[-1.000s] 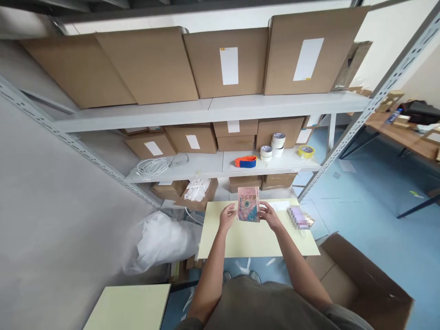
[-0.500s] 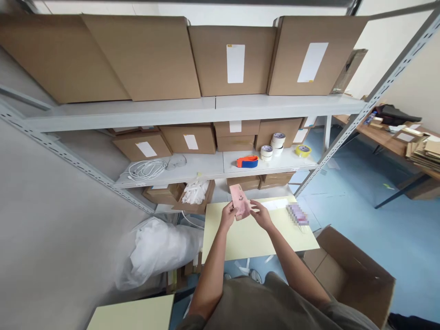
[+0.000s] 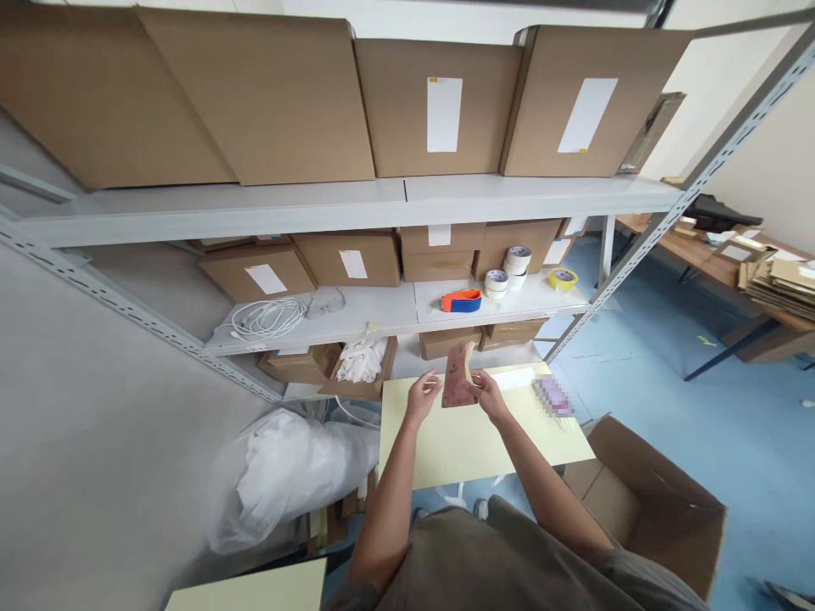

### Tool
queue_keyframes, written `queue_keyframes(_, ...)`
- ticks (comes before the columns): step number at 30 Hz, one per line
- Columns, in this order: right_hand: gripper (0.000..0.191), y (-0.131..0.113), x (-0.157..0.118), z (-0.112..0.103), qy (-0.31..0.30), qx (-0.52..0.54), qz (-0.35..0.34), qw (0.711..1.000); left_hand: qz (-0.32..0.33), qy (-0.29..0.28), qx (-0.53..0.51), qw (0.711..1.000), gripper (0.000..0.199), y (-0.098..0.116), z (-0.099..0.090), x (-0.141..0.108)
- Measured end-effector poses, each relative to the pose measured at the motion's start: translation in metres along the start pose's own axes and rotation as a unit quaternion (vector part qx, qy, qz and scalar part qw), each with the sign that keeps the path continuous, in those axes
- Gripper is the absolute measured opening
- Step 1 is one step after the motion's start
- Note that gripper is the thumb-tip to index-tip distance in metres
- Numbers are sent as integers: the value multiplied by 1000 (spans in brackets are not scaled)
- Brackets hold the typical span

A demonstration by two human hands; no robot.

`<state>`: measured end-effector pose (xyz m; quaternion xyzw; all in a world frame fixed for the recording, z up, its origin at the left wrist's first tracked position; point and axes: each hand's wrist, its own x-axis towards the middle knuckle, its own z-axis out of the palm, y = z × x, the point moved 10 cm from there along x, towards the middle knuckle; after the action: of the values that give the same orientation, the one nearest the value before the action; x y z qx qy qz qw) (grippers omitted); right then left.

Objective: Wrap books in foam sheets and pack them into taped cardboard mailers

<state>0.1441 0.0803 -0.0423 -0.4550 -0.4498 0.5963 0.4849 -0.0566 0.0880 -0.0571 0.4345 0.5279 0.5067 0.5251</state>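
Observation:
A flat pinkish-red booklet-like bundle of paper stands upright over the pale yellow table, dark marks on its face and a lighter edge on its right. My right hand grips its right side, the thumb towards me. My left hand is just left of it, fingers apart and free of the bundle. Below both hands lies the table. On its right end rests a purple item, blurred out by pixels. A white strip lies near the table's back edge.
Behind the table rises a grey shelf rack with cardboard boxes, tape rolls, an orange-blue strap and a coiled white cable. An open carton stands right; a white plastic bag sits left.
My left hand has let go of the pink bundle and drawn slightly left. The bundle has turned more upright and shows its edge, held by my right hand alone. The view has shifted slightly.

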Motion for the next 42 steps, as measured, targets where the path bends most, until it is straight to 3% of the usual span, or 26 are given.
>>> queue_keyframes(3,36,-4,3,15,-35,-50,-55,997,-1,-86,-32,996,64,4,45,-3)
queue_keyframes(5,42,1,6,22,-70,-76,-62,993,2,-97,-52,994,64,7,56,-5)
queue_keyframes(8,48,11,13,6,-64,-100,-58,991,-18,-96,-78,992,62,4,50,-3)
queue_keyframes(12,52,15,24,-62,107,-135,-43,984,-61,-110,-118,985,69,-5,36,3)
queue_keyframes(15,48,32,31,-76,78,-82,20,993,-79,-137,-128,979,71,-15,37,9)
queue_keyframes(18,43,45,33,-74,34,-15,50,998,-88,-75,-125,985,73,-31,29,17)
queue_keyframes(22,43,79,33,-79,45,11,102,994,-114,-32,-111,987,78,-66,24,20)
queue_keyframes(28,51,165,39,-85,43,-4,185,982,-153,4,-80,985,79,-140,12,15)
queue_keyframes(34,59,237,33,-115,120,-121,270,948,-274,129,75,950,78,-229,-26,-3)
queue_keyframes(38,55,263,31,-117,111,-130,289,942,-317,106,109,936,77,-273,-24,-12)
queue_keyframes(42,54,285,28,-110,110,-99,330,932,-322,67,94,940,68,-298,-7,-10)
